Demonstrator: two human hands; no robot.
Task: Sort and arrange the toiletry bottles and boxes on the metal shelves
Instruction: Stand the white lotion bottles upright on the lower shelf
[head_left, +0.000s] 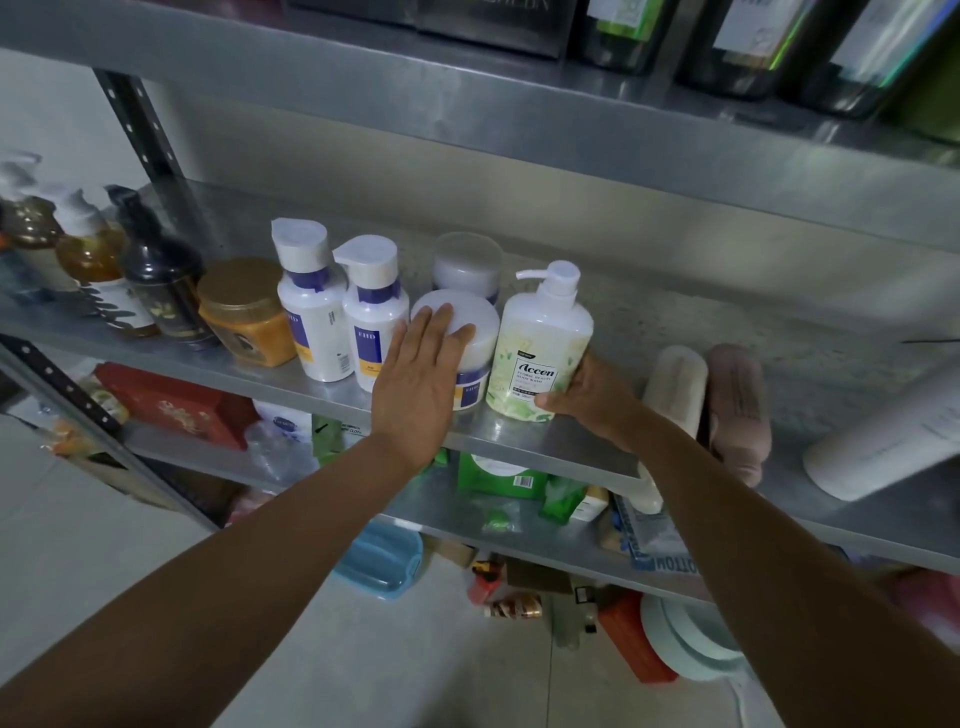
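My right hand (589, 397) grips the lower right side of a white and green pump bottle (540, 351) labelled body wash, standing upright near the front edge of the middle metal shelf (675, 312). My left hand (421, 374) lies flat, fingers spread, against the front and lid of a white jar (480, 332) just left of that bottle. A second white jar (467, 265) stands behind it. Two white bottles with purple bands (311, 306) (374, 312) stand further left.
An amber jar (247, 312), a dark pump bottle (161, 275) and honey-coloured pump bottles (88, 249) fill the shelf's left end. Right of my hand lie a cream tube (675, 384), a brown tube (737, 400) and a white bottle (883, 441). Dark bottles (753, 36) stand on the shelf above.
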